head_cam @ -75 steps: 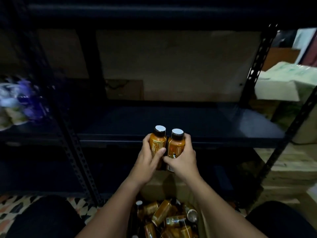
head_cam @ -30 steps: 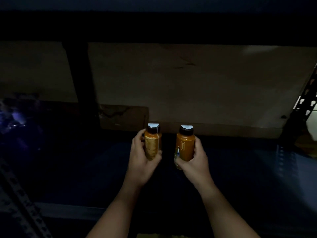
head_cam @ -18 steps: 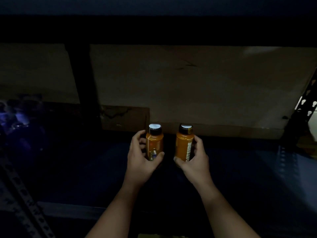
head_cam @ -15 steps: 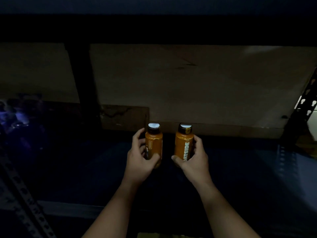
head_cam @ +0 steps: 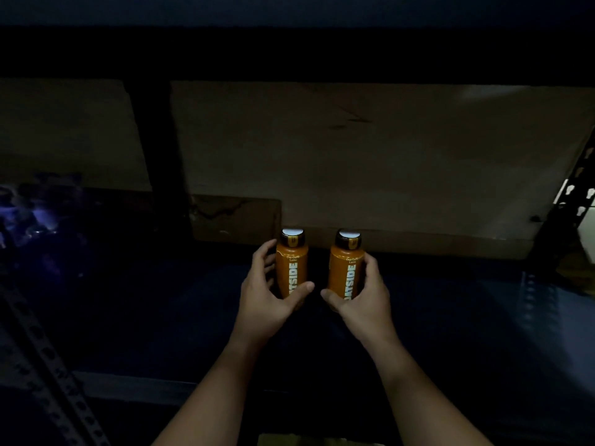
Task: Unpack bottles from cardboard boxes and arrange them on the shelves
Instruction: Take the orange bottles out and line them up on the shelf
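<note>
Two orange bottles with dark necks and white caps stand upright side by side deep on the dark shelf (head_cam: 450,317). My left hand (head_cam: 267,294) curls round the left bottle (head_cam: 292,268), thumb across its lower front. My right hand (head_cam: 363,297) wraps the right bottle (head_cam: 346,272) the same way. Both labels face me, with white lettering running up the side. A small gap separates the two bottles. The cardboard box is only a sliver (head_cam: 309,441) at the bottom edge.
A brown cardboard panel (head_cam: 370,162) backs the shelf just behind the bottles. A dark upright (head_cam: 154,149) stands at the back left and a perforated post (head_cam: 566,201) at the right. Blurred purple packs (head_cam: 29,214) sit at far left. The shelf's front rail (head_cam: 128,384) runs below.
The bottles have gone from above the box to the back of the shelf. In the last half second both were turned so the labels face me.
</note>
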Available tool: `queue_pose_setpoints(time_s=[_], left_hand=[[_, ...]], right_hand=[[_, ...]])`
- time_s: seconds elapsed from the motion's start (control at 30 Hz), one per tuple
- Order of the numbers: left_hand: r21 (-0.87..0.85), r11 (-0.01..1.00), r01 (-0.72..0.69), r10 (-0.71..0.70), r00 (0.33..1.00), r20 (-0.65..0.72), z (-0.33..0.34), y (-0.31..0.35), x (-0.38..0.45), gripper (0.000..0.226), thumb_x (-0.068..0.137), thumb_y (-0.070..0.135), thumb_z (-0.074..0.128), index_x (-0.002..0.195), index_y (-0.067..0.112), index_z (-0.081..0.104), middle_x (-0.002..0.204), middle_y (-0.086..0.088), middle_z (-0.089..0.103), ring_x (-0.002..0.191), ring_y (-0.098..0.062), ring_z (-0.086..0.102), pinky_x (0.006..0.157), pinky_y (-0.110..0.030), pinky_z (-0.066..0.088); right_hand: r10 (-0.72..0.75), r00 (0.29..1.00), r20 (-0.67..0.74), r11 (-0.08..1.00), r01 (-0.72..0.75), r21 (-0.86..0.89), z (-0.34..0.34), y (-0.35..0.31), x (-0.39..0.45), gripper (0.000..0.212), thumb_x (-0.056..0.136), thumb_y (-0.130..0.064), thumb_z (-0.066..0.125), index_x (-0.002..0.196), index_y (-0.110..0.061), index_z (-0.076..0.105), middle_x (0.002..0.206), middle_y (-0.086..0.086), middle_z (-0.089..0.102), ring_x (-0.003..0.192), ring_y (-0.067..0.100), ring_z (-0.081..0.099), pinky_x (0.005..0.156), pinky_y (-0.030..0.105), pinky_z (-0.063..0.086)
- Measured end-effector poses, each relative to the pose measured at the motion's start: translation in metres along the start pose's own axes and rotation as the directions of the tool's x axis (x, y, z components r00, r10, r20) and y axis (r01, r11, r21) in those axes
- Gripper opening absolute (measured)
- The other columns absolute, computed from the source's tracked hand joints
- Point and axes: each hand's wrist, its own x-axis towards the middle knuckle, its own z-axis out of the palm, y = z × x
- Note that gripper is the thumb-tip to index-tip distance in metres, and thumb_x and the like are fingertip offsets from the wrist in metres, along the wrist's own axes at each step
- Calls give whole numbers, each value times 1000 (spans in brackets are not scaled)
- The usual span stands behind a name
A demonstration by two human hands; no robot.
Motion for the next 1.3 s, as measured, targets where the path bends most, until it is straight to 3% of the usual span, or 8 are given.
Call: queue_pose_setpoints(time_s=[0.1, 0.23, 0.37, 0.47, 0.63, 0.83, 1.03, 1.3], left_hand=[[26, 1000, 12, -11, 1000, -30, 1, 0, 1, 83, 77, 31, 87, 142, 45, 37, 137, 19, 45, 124, 2, 45, 89, -13, 44], [54, 997, 57, -57, 998, -10, 3, -3, 0, 84, 87, 28, 80, 154, 37, 31, 152, 9, 43, 136, -5, 41, 111, -35, 45], [156, 987, 46, -55, 997, 52, -13, 0, -1, 85, 93, 29, 72, 160, 36, 20, 158, 8, 37, 143, -12, 38, 116, -47, 41], [213, 974, 72, -79, 996, 27, -43, -3, -2, 85, 96, 25, 69, 162, 34, 17, 160, 5, 36, 145, -15, 37, 118, -46, 38], [238, 959, 154, -142, 988, -69, -99, -17, -3, 87, 97, 23, 67, 162, 35, 9, 159, 4, 39, 143, -17, 41, 115, -36, 37], [282, 943, 174, -141, 981, -133, -145, -36, 9, 74, 98, 26, 66, 158, 36, 23, 146, 3, 51, 130, -9, 49, 105, -32, 44], [261, 945, 196, -148, 970, -193, -160, -53, 28, 71, 100, 23, 61, 157, 37, 22, 151, 5, 45, 137, -14, 45, 116, -38, 37], [175, 964, 201, -164, 965, -207, -163, -63, 25, 82, 103, 22, 58, 163, 35, 3, 157, 4, 41, 137, -6, 43, 111, -29, 39]], right_hand=[[17, 1000, 26, 1000, -17, 4, 0, -1, 0, 93, 74, -19, 88, 145, -42, 32, 142, -6, 50, 132, 18, 48, 107, 49, 47], [23, 999, 31, 999, -22, -28, 1, -4, -2, 91, 74, -20, 88, 140, -46, 31, 141, -6, 51, 133, 19, 49, 106, 49, 48], [19, 996, 82, 998, -14, -63, 7, -12, -7, 93, 74, -21, 90, 144, -40, 32, 143, -4, 51, 132, 19, 49, 105, 42, 48], [13, 992, 128, 997, -3, -75, 24, -25, -11, 95, 75, -19, 88, 148, -34, 29, 145, -1, 48, 134, 21, 47, 103, 37, 43], [-15, 988, 152, 998, 24, -62, 81, -47, -20, 95, 75, -17, 88, 148, -33, 29, 144, 1, 50, 132, 23, 51, 105, 44, 49], [-49, 979, 199, 998, 54, -19, 158, -73, -20, 95, 77, -15, 87, 149, -33, 28, 145, 3, 50, 131, 24, 52, 103, 44, 50], [-95, 970, 225, 995, 102, -19, 213, -87, -10, 91, 79, -16, 84, 149, -29, 27, 146, 2, 47, 134, 24, 49, 105, 43, 50], [-101, 970, 220, 995, 103, 1, 226, -86, -12, 95, 82, -20, 83, 153, -32, 21, 151, 1, 41, 138, 22, 43, 107, 41, 44]])
